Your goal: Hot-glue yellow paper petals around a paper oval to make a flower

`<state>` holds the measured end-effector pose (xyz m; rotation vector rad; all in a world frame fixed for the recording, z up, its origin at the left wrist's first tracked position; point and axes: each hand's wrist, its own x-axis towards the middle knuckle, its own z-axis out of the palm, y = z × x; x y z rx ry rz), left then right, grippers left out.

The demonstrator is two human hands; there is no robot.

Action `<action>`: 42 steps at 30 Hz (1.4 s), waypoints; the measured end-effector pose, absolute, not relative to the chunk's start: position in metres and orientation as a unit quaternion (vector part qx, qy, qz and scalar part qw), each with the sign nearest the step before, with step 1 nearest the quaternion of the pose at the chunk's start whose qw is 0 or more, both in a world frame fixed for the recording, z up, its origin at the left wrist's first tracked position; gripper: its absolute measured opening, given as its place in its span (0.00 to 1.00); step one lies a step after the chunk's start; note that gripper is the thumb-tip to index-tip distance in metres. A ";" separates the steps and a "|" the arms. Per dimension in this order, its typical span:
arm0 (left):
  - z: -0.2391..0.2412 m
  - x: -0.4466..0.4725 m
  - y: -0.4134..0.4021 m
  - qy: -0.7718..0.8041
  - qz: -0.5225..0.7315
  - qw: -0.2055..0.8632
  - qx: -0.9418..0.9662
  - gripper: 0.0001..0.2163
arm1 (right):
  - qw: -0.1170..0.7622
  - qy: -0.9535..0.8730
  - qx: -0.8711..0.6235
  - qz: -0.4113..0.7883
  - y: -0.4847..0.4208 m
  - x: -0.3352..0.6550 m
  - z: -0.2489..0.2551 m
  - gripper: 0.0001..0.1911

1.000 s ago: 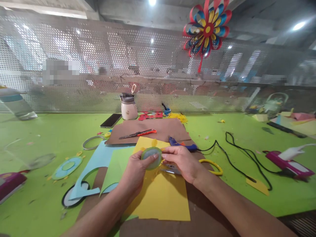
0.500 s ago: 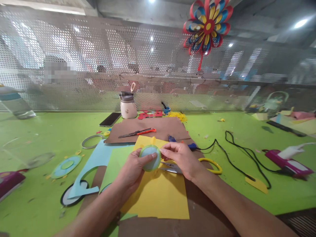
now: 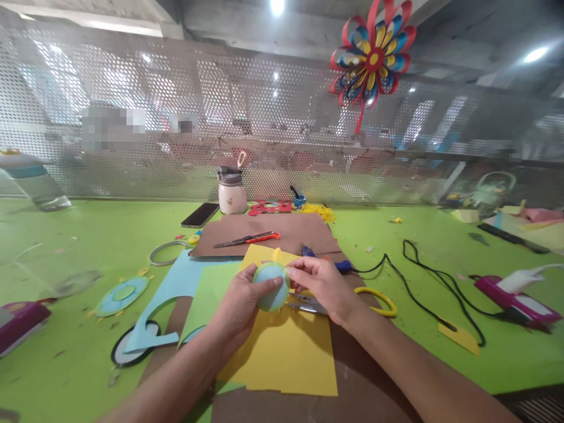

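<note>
My left hand [image 3: 241, 305] is closed around a round paper disc [image 3: 270, 286], pale blue with a green rim, held upright over a yellow paper sheet [image 3: 282, 346]. My right hand [image 3: 325, 285] pinches the disc's right edge with its fingertips. Yellow-handled scissors [image 3: 374, 298] lie under and to the right of my right hand. A blue glue gun [image 3: 328, 261] rests just beyond my fingers, its black cord [image 3: 423, 282] running off to the right.
Light blue [image 3: 171, 288] and green [image 3: 209, 294] sheets lie left of the yellow one on brown card [image 3: 282, 232]. Red-handled scissors [image 3: 249, 238], a cream jug [image 3: 231, 191], a phone [image 3: 199, 215], a ring [image 3: 162, 254], a blue-green disc [image 3: 122, 295] and magenta tools [image 3: 513, 292] stand around on the green table [image 3: 88, 247].
The disc has turned slightly in my fingers, its blue face showing more. Both hands have stayed in nearly the same spot over the yellow sheet.
</note>
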<state>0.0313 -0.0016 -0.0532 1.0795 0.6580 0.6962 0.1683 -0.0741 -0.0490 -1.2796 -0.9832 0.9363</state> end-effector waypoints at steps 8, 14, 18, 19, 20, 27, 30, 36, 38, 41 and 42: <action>-0.052 0.026 0.004 0.278 0.304 0.785 0.463 0.21 | 0.574 -0.526 -0.566 0.269 -0.079 0.186 -0.041 0.10; -0.044 0.023 0.002 0.226 0.242 0.827 0.454 0.21 | 0.412 -0.734 -0.540 -0.005 -0.098 0.190 -0.018 0.27; -0.040 0.022 -0.002 0.202 0.208 0.848 0.443 0.24 | 0.337 -0.785 -0.510 -0.099 -0.107 0.184 -0.008 0.24; -0.039 0.021 -0.003 0.198 0.197 0.852 0.442 0.25 | 0.325 -0.792 -0.505 -0.109 -0.108 0.183 -0.007 0.21; -0.039 0.021 -0.004 0.193 0.183 0.857 0.441 0.27 | 0.314 -0.798 -0.501 -0.112 -0.110 0.183 -0.005 0.19; -0.040 0.020 -0.005 0.176 0.115 0.879 0.429 0.31 | 0.273 -0.816 -0.501 -0.091 -0.125 0.183 0.003 0.12; -0.041 0.020 -0.005 0.179 0.118 0.882 0.421 0.30 | 0.272 -0.818 -0.502 -0.078 -0.129 0.182 0.007 0.12; -0.040 0.020 -0.006 0.172 0.107 0.886 0.418 0.30 | 0.272 -0.823 -0.494 -0.066 -0.131 0.181 0.011 0.12; -0.038 0.020 -0.007 0.171 0.105 0.888 0.414 0.29 | 0.272 -0.825 -0.491 -0.062 -0.132 0.180 0.011 0.12; -0.037 0.019 -0.009 0.166 0.101 0.889 0.415 0.28 | 0.275 -0.828 -0.486 -0.057 -0.132 0.179 0.009 0.13; -0.037 0.019 -0.010 0.162 0.100 0.889 0.416 0.27 | 0.274 -0.829 -0.485 -0.055 -0.132 0.178 0.008 0.13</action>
